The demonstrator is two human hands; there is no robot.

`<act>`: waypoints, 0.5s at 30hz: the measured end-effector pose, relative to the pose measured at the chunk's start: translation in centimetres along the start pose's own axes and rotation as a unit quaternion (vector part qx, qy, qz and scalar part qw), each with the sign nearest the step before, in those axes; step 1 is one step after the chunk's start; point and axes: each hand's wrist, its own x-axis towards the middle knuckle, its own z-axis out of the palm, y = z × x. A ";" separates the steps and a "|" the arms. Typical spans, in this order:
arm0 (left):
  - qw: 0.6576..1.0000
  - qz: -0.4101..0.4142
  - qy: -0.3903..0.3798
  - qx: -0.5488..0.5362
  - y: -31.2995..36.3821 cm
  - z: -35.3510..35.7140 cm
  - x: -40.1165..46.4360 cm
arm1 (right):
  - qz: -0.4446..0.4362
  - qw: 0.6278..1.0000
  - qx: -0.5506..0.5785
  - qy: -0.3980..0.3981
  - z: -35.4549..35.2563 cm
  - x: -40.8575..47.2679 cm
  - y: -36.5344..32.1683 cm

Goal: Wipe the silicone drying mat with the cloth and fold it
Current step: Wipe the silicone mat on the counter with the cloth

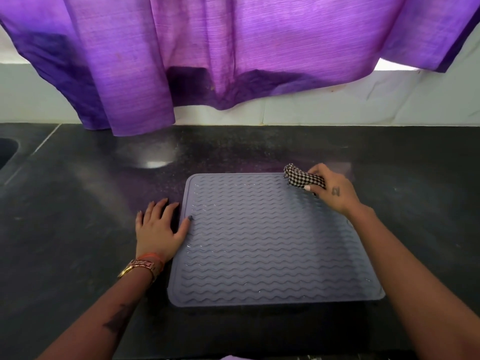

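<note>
matt grey silicone mat [272, 242] with raised wavy ridges; checked woven cloth [302, 178]; polished dark speckled stone surface [78, 216]; thin, slubbed purple fabric curtain [207, 48].

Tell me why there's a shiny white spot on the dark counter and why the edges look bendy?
Head view: the bright patch on the counter is glare, probably window light coming through the purple curtain; small glints sparkle on the mat too. The wide-angle lens curves straight lines near the edges.
</note>
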 end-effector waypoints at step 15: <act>1.000 -0.002 -0.002 0.000 0.1 -0.2 0.0 | -0.073 0.992 -0.108 -0.007 1.7 -1.3 0.9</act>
